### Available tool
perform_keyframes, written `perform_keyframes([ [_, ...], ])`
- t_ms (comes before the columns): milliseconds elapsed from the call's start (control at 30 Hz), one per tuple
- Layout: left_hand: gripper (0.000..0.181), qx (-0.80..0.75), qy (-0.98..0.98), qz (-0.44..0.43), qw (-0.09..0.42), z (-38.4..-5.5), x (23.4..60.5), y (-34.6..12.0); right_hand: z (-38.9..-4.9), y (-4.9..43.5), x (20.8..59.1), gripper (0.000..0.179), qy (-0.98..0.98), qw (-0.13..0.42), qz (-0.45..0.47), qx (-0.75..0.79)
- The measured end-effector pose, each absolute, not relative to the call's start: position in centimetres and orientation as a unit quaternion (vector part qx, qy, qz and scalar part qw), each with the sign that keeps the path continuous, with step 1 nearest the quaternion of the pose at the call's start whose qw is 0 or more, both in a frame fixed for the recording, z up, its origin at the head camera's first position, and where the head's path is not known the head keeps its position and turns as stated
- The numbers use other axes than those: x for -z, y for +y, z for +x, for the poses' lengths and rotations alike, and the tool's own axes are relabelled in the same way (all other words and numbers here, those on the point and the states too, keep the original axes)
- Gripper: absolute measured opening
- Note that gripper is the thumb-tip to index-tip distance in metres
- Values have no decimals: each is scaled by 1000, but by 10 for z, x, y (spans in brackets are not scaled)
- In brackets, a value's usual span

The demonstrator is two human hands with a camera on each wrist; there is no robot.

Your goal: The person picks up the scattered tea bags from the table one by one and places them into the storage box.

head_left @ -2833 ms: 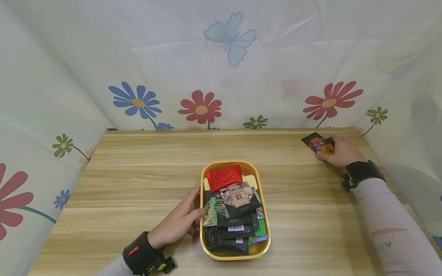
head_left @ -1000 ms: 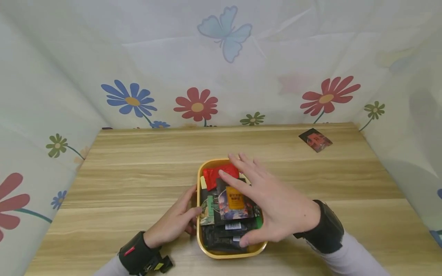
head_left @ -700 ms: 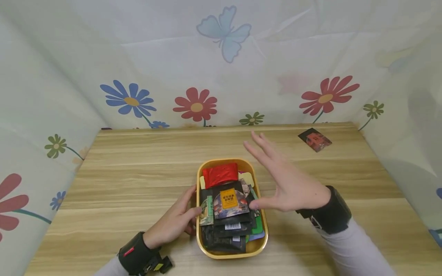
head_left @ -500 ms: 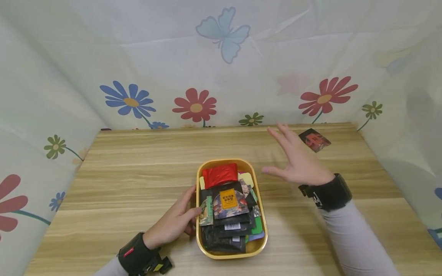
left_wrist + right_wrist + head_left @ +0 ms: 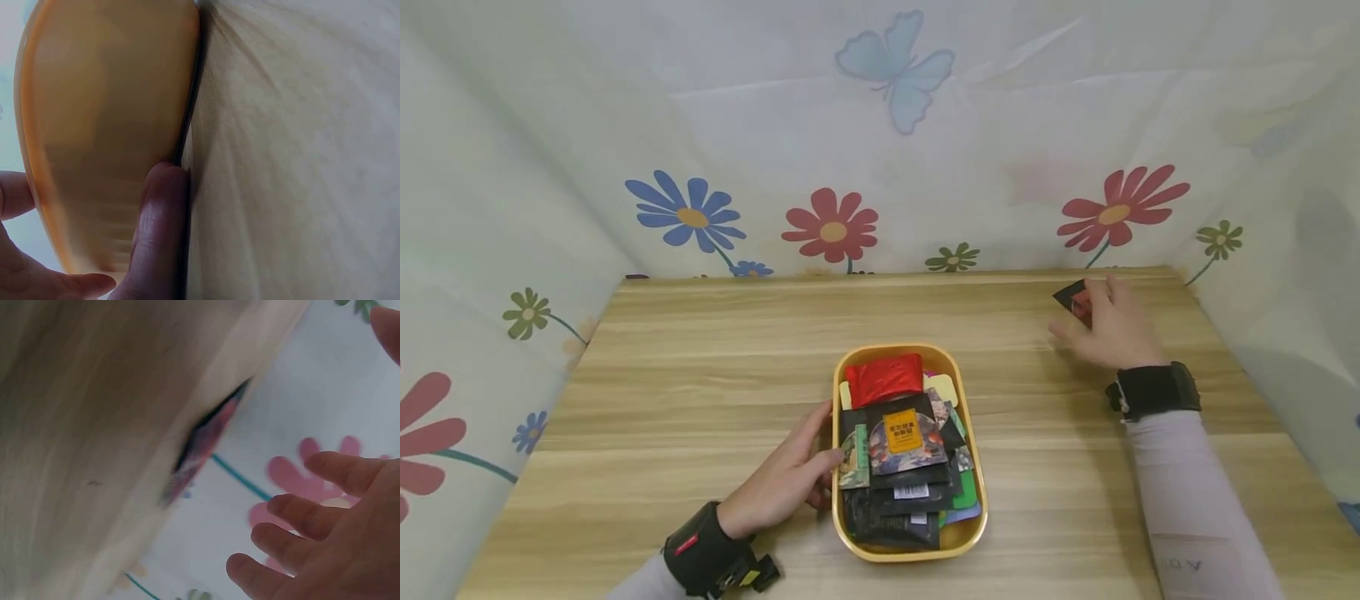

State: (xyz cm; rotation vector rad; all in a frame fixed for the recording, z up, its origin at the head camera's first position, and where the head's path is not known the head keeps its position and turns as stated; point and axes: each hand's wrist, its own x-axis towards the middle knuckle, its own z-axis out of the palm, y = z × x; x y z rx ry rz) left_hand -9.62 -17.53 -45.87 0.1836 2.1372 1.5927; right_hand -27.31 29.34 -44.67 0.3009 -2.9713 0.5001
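Observation:
A yellow plastic bin [image 5: 963, 546] stands near the front middle of the table, filled with packets. My left hand [image 5: 781, 492] grips its left side, thumb at the rim and fingers against the outer wall, as the left wrist view shows. On top of the pile lies a black sachet [image 5: 905, 446] with an orange label. At the table's back right lies another flat black sachet [image 5: 1067, 294] with a reddish print. My right hand [image 5: 1116, 329] is over it and hides much of it. In the right wrist view its fingers [image 5: 297, 515] are apart from that sachet.
A shiny red packet [image 5: 885, 377] sits at the bin's far end, with several black packets below it. Green and blue pieces show at the bin's right side. A white flowered cloth [image 5: 985, 167] hangs behind and beside the wooden table [image 5: 700, 367].
My right hand laid the orange-labelled sachet on the pile, let it go and moved back right to the remaining sachet. My left hand stays on the bin.

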Motion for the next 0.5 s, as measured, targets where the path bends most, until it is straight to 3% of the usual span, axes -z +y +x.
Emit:
perform_keyframes([
  [267,73,-571,785,69,229,-99,459,-174,-303,328,455,110,-990,-51,49,-123],
  [500,74,-578,780,65,232,-97,463,-176,-321,333,450,118,-989,-93,46,-106],
])
